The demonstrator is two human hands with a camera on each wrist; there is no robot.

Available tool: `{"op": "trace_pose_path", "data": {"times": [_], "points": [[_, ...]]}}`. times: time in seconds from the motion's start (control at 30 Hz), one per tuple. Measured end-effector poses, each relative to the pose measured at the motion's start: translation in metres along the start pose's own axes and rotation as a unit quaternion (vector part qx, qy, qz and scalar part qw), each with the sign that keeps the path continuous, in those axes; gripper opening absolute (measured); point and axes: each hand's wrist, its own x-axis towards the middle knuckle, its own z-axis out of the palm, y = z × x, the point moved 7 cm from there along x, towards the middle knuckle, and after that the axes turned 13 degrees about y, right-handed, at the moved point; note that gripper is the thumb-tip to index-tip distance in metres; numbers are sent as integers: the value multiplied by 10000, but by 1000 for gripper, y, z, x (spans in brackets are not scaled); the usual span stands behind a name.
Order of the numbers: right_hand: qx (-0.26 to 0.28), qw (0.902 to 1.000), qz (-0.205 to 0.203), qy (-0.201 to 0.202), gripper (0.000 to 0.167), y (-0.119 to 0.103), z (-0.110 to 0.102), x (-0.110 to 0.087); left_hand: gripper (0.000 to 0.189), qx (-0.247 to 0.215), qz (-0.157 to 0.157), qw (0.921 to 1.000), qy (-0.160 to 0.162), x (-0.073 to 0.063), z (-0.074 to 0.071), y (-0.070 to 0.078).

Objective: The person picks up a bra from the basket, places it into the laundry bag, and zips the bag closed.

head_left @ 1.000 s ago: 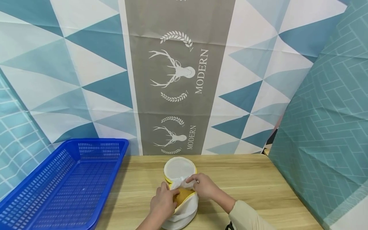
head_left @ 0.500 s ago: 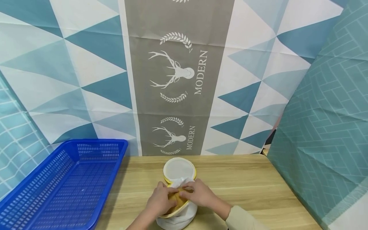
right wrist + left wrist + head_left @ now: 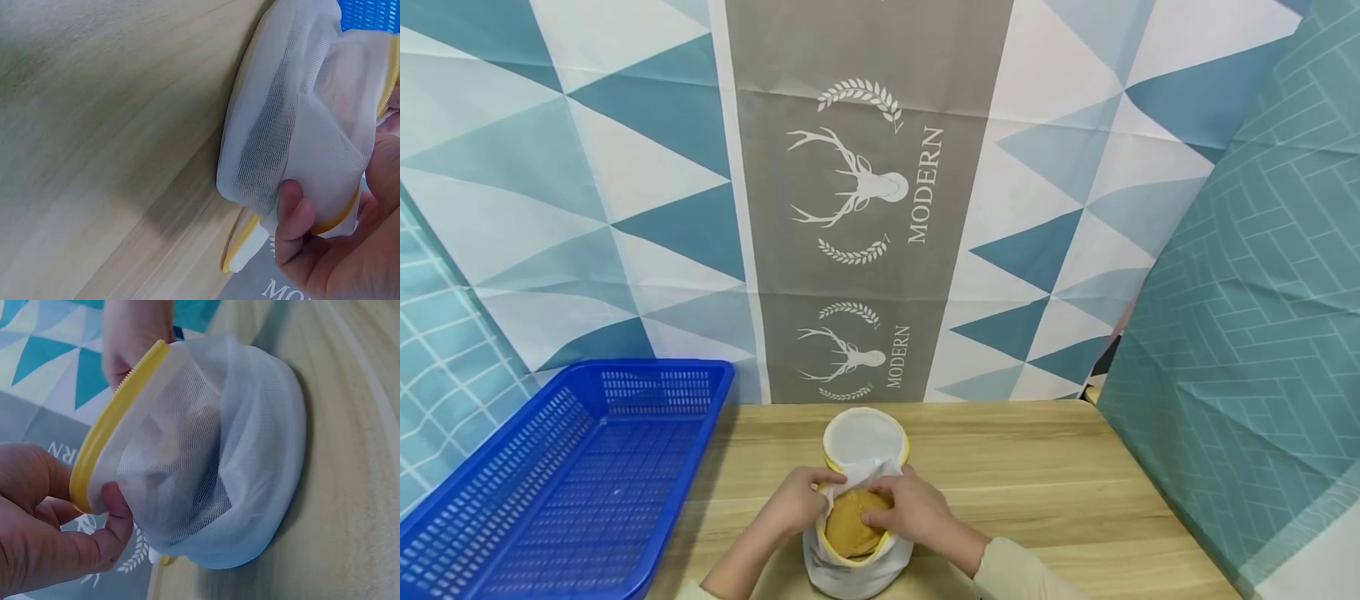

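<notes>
- Bag (image 3: 848, 581): white mesh w/ yellow zip (image 3: 104, 425), on the table (image 3: 1015, 467) right in front of you, mouth gaping up. Lid (image 3: 865, 437) lies back just beyond it.
- L hand (image 3: 797, 502): grasping the rim on your left, fingers either side of the zip.
- R hand (image 3: 917, 507): grasping the rim & mesh opposite, thumb over the tan thing (image 3: 853, 525) (can't tell what it is).
- Tan thing: in the bag, taking up most of the mouth.
- Risk, sag: mesh looks limp & is creased, so if either hand lets go, that wall prob. folds in over the tan thing.
- Risk, drag: pull harder w/ one hand than the other & the bag may tip or slide, as it's likely light.
- Risk, snag: loose mesh or an edge of the tan thing could catch in the zip teeth if it's bunched at the rim.
- Risk, dent: R thumb pressing hard could squash it, if it's as soft as it looks.
- Basket (image 3: 595, 492): off to your left, well apart from the bag, so prob. no bother.
</notes>
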Motion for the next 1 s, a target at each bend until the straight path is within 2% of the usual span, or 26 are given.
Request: {"op": "trace_pose_path", "data": {"times": [0.2, 0.3, 0.4, 0.5, 0.63, 0.73, 0.8, 0.87, 1.0], "points": [[-333, 9992, -150, 179, 30, -2, -1, 0, 47, -640, -367, 9956, 576, 11, -15, -3], [-523, 9977, -284, 317, 24, -4, -2, -1, 47, -939, -436, 9909, 860, 18, -24, -3], [-634, 9967, -341, 386, 23, -5, -3, -1, 47, -995, -448, 9885, 1050, 21, -29, -5], [-563, 9976, -259, 305, 25, -3, -3, 0, 43, -821, -493, 9901, 1026, 20, -26, -10], [-303, 9993, -180, 150, 29, -1, -3, 2, 37, -194, -283, 9959, 839, 14, -18, -10], [-221, 9992, -331, 104, 32, -1, -5, 4, 51, 355, 28, 9966, 738, 9, -13, -3], [-163, 9990, -410, 60, 36, -2, -8, 5, 62, 532, 104, 9964, 655, 8, -11, -1], [13, 9993, -367, 7, 40, -1, -13, 6, 73, 583, 103, 9965, 582, 8, -10, -1], [421, 9990, -34, 171, 40, 7, -26, 11, 85, 519, -213, 9974, 460, 13, -14, -8]]}}
